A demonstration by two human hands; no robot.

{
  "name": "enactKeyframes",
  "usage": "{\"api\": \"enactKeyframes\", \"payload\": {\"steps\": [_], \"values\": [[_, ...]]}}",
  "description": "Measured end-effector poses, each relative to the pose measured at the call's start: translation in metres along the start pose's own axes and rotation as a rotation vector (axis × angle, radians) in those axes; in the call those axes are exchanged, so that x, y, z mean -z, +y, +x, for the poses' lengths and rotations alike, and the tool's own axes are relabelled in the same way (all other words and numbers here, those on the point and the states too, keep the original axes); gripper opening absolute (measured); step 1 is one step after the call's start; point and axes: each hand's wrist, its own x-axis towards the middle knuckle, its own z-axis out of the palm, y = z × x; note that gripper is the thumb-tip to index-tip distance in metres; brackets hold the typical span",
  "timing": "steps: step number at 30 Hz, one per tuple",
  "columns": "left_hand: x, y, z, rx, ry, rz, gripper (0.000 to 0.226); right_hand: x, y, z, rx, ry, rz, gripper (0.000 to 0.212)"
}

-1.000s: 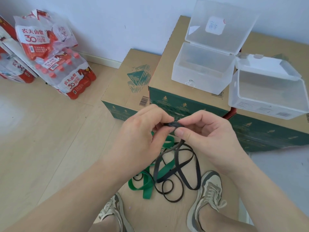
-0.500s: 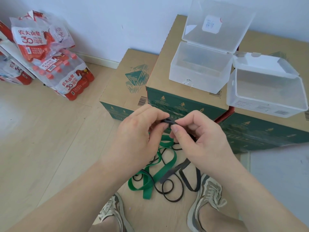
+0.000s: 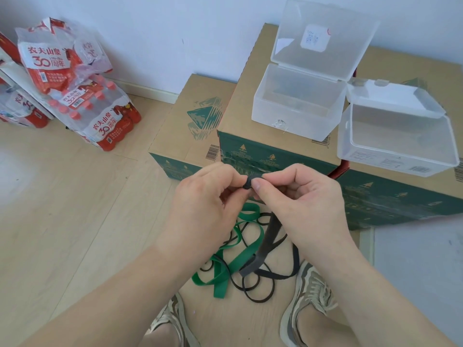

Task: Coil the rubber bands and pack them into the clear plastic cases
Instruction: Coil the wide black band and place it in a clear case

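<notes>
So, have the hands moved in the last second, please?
No, not noticeably: the left hand and right hand still pinch the black band in front of the middle box, just below its top edge.

The head-worn wide-angle camera faces forward and down, close above the floor [image 3: 62, 221] and cardboard boxes [image 3: 243, 101].

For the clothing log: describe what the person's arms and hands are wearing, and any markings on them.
Both are bare. The left hand and right hand show no gloves, rings or markings. The left forearm and right forearm show no sleeve, watch or bracelet as far as the frame edge.
</notes>
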Motion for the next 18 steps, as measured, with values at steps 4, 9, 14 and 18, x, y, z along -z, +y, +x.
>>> {"api": "enactKeyframes", "payload": {"steps": [4, 9, 14, 18], "values": [[0.0024, 0.005, -0.0019, 0.058, -0.018, -0.059, 0.01, 0.0019, -0.0005, -0.0008, -0.014, -0.043, 0.061, 0.006], [0.0041, 0.009, -0.0007, 0.141, -0.01, -0.149, 0.025, 0.0011, 0.0018, -0.0028, 0.008, -0.052, 0.038, 0.009], [0.0019, 0.0088, -0.0044, 0.194, -0.136, -0.241, 0.013, 0.0052, 0.0038, 0.0007, 0.031, -0.034, 0.029, 0.011], [0.0008, 0.0009, -0.003, 0.095, -0.171, -0.175, 0.013, 0.0059, 0.0055, 0.0027, 0.049, -0.067, -0.019, 0.011]]}}
